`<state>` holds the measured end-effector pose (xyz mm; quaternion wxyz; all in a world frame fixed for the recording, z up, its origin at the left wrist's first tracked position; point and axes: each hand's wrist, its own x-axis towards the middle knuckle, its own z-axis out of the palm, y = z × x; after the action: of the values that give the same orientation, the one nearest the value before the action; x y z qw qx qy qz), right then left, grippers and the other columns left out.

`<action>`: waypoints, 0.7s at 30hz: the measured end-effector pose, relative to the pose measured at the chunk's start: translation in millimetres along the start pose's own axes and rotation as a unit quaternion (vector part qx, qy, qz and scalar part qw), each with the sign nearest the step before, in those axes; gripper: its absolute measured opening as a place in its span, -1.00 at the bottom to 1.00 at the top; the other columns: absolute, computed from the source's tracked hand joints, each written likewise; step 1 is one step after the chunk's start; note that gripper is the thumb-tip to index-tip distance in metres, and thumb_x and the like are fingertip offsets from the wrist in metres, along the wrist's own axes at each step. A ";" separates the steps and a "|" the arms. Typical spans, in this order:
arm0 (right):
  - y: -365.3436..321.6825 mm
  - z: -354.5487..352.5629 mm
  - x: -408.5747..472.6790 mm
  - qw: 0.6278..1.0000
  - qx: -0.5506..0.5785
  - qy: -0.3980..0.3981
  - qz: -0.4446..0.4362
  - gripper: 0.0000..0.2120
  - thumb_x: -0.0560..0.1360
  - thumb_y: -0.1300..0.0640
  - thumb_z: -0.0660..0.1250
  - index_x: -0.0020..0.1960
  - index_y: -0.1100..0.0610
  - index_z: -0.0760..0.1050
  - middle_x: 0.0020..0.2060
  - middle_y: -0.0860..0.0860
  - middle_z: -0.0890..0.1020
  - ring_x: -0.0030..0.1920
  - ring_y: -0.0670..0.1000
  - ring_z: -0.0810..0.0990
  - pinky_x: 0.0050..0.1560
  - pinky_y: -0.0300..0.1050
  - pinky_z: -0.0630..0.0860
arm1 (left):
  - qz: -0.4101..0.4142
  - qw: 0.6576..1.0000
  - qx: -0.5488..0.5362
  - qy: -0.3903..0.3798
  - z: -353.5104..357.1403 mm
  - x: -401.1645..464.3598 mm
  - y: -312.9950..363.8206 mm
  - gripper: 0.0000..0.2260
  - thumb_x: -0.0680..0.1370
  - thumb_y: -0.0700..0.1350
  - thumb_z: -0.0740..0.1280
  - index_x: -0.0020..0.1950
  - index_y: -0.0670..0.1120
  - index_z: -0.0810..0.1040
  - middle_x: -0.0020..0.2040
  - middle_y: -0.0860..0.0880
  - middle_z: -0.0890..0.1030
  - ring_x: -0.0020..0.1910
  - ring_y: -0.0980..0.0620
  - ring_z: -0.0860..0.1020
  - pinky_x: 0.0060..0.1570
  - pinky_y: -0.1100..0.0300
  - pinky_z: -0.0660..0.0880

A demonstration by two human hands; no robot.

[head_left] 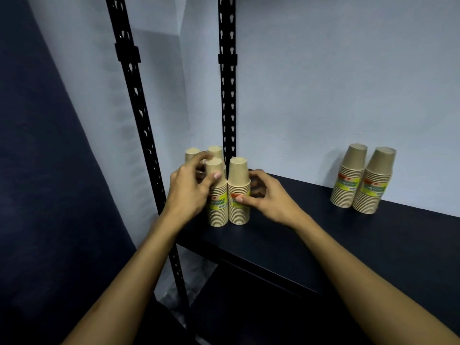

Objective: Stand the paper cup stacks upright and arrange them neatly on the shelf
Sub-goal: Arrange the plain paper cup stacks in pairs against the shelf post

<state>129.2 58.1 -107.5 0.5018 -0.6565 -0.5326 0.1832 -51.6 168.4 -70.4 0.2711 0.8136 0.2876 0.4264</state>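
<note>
Several tan paper cup stacks with yellow labels stand upright at the left end of the dark shelf (298,240). My left hand (189,190) curls round the front left stack (217,195), thumb on its upper cups. Beside it, the front right stack (239,192) is gripped by my right hand (263,195), thumb on the label. Two more stacks (215,151) stand behind, partly hidden by my left hand. A pair of upright stacks (363,178) leans slightly against the wall at the right.
Two black perforated shelf posts (226,95) rise at the left end, just behind the cups. A pale wall backs the shelf. A lower dark shelf (249,307) shows beneath. Bare shelf surface lies between the two cup groups.
</note>
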 end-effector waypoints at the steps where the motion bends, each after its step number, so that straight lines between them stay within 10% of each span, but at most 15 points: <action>1: 3.5 -6.8 -6.0 1.000 0.003 0.003 -0.002 -0.38 0.42 0.07 0.58 0.39 0.08 0.41 0.12 -0.01 0.64 0.10 0.00 0.68 0.17 0.09 0.64 | 0.008 1.000 -0.009 -0.010 5.3 -1.0 3.0 -0.67 0.55 -0.08 0.46 0.31 0.03 0.56 0.01 0.03 0.64 -0.06 0.10 0.63 -0.15 0.53 0.42; 8: 24.0 -74.1 -62.6 0.997 -0.019 0.067 -0.011 -0.45 0.41 0.05 0.56 0.31 0.09 0.43 0.07 0.05 0.63 0.02 0.02 0.68 0.09 -0.03 0.65 | 0.057 0.989 -0.096 -0.093 67.6 0.3 42.4 -0.68 0.54 -0.18 0.47 0.26 0.01 0.56 -0.11 0.16 0.58 -0.26 0.37 0.59 -0.25 0.52 0.43; 21: 46.1 -167.5 -157.2 0.970 -0.066 0.233 0.036 -0.54 0.37 0.15 0.60 0.18 0.18 0.50 -0.04 0.05 0.68 -0.07 -0.02 0.69 0.03 -0.12 0.64 | 0.027 0.921 -0.323 -0.217 193.3 -26.4 103.4 -0.56 0.46 0.01 0.54 0.31 0.01 0.58 0.11 0.06 0.68 0.00 0.16 0.68 -0.02 0.26 0.59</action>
<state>225.4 -155.1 -121.1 0.5609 -0.7311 -0.3883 0.0079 124.7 41.0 -108.2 0.5631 0.7620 0.0468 0.3163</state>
